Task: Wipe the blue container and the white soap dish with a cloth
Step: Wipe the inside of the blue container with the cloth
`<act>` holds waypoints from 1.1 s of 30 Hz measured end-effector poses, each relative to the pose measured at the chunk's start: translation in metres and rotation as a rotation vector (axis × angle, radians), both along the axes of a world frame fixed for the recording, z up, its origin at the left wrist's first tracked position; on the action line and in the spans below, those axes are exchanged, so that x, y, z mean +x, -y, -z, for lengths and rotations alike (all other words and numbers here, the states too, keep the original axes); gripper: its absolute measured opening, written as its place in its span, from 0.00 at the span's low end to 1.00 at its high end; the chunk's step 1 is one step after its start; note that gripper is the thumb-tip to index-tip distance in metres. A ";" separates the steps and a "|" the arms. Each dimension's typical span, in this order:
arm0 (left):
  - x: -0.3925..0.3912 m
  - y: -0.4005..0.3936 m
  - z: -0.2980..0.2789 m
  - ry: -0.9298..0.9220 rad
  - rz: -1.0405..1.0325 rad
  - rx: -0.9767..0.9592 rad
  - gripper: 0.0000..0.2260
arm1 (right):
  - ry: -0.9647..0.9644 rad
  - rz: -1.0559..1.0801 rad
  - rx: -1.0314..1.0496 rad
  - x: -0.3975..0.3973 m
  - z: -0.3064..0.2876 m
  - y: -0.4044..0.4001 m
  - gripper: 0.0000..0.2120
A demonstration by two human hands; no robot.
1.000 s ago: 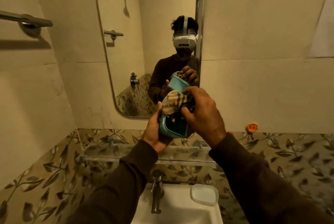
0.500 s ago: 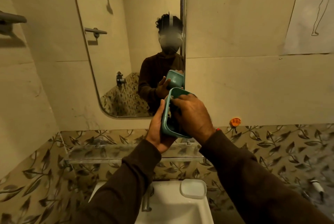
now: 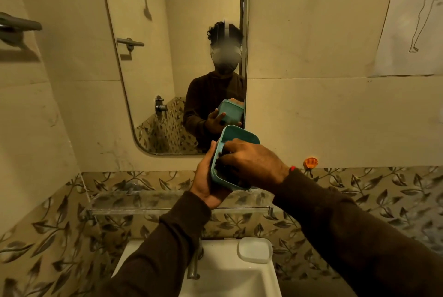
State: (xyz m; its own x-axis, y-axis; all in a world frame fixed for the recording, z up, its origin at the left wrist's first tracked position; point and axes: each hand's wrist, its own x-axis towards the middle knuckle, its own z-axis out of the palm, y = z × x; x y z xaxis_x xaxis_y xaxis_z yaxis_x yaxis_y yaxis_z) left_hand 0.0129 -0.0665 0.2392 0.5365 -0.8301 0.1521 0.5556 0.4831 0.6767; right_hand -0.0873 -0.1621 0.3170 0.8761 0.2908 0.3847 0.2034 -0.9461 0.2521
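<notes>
My left hand (image 3: 207, 178) grips the blue container (image 3: 242, 136) from the left side, holding it tilted with its opening toward me, in front of the mirror's lower edge. My right hand (image 3: 251, 163) reaches into the container with its fingers pressed inside; the cloth is almost wholly hidden under that hand, only a dark bit showing inside the container. The white soap dish (image 3: 254, 249) lies on the right rim of the sink, below both hands and apart from them.
A white sink (image 3: 227, 272) with a metal tap (image 3: 194, 265) sits below my arms. A glass shelf (image 3: 143, 203) runs along the leaf-patterned tiles under the mirror (image 3: 167, 57). An orange hook (image 3: 311, 162) sticks to the wall at right.
The checked cloth, bunched at the container's rim a second ago, has gone down inside it under my right hand. The view has shifted slightly right and down.
</notes>
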 end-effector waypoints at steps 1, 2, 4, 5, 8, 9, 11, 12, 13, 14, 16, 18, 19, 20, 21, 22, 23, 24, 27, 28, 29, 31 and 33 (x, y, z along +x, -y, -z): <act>-0.001 0.000 0.002 -0.006 -0.009 0.000 0.24 | 0.030 0.036 -0.017 0.001 -0.003 0.002 0.18; -0.002 0.001 0.004 -0.006 -0.010 0.000 0.23 | 0.058 0.079 -0.037 0.002 -0.007 0.006 0.18; -0.004 0.001 0.004 -0.003 -0.007 0.023 0.23 | 0.095 0.152 -0.082 0.005 -0.010 0.009 0.18; -0.004 0.000 0.004 -0.004 -0.011 0.046 0.23 | 0.105 0.183 -0.094 0.007 -0.009 0.007 0.18; -0.005 0.000 0.004 -0.028 -0.020 0.104 0.25 | 0.117 0.280 -0.101 0.010 -0.006 0.001 0.18; -0.006 0.000 0.004 -0.045 -0.026 0.117 0.25 | 0.100 0.317 -0.101 0.010 -0.007 -0.001 0.18; -0.006 0.001 0.009 -0.071 -0.038 0.135 0.22 | 0.054 0.386 -0.133 0.010 -0.009 -0.004 0.20; -0.006 0.001 0.012 -0.077 -0.044 0.140 0.21 | 0.028 0.408 -0.159 0.010 -0.009 -0.005 0.23; -0.006 0.001 0.014 -0.088 -0.045 0.142 0.20 | -0.005 0.423 -0.179 0.010 -0.008 -0.006 0.25; -0.007 0.000 0.016 -0.098 -0.043 0.144 0.20 | -0.044 0.428 -0.189 0.010 -0.007 -0.007 0.26; -0.007 -0.003 0.018 -0.106 -0.036 0.166 0.21 | -0.120 0.426 -0.188 0.010 -0.006 -0.007 0.28; -0.006 -0.006 0.017 -0.112 -0.008 0.174 0.21 | -0.175 0.416 -0.160 0.009 -0.010 -0.006 0.28; -0.005 -0.007 0.017 -0.113 0.003 0.174 0.20 | -0.197 0.410 -0.148 0.009 -0.012 -0.006 0.27; -0.005 -0.008 0.015 -0.109 0.008 0.175 0.19 | -0.212 0.405 -0.149 0.008 -0.014 -0.006 0.26; -0.006 -0.008 0.012 -0.100 0.012 0.177 0.18 | -0.225 0.401 -0.160 0.007 -0.016 -0.006 0.24; -0.007 -0.008 0.010 -0.086 0.017 0.175 0.18 | -0.238 0.398 -0.176 0.006 -0.018 -0.007 0.23; -0.008 -0.008 0.008 -0.069 0.020 0.170 0.17 | -0.257 0.396 -0.194 0.005 -0.021 -0.008 0.22; -0.010 -0.007 0.006 -0.053 0.018 0.167 0.16 | -0.283 0.391 -0.210 0.003 -0.023 -0.010 0.21; -0.010 -0.006 0.004 -0.050 0.000 0.176 0.15 | -0.383 0.341 -0.198 0.000 -0.021 -0.017 0.16; -0.010 -0.005 0.004 -0.066 -0.004 0.187 0.16 | -0.407 0.315 -0.179 0.000 -0.017 -0.021 0.15; -0.011 -0.005 0.004 -0.081 -0.004 0.195 0.17 | -0.423 0.288 -0.159 0.000 -0.012 -0.025 0.14; -0.012 -0.005 0.005 -0.090 0.007 0.203 0.19 | -0.455 0.244 -0.076 -0.001 -0.005 -0.030 0.13; -0.014 -0.008 0.008 -0.099 0.032 0.197 0.20 | -0.509 0.219 0.115 -0.003 -0.004 -0.027 0.15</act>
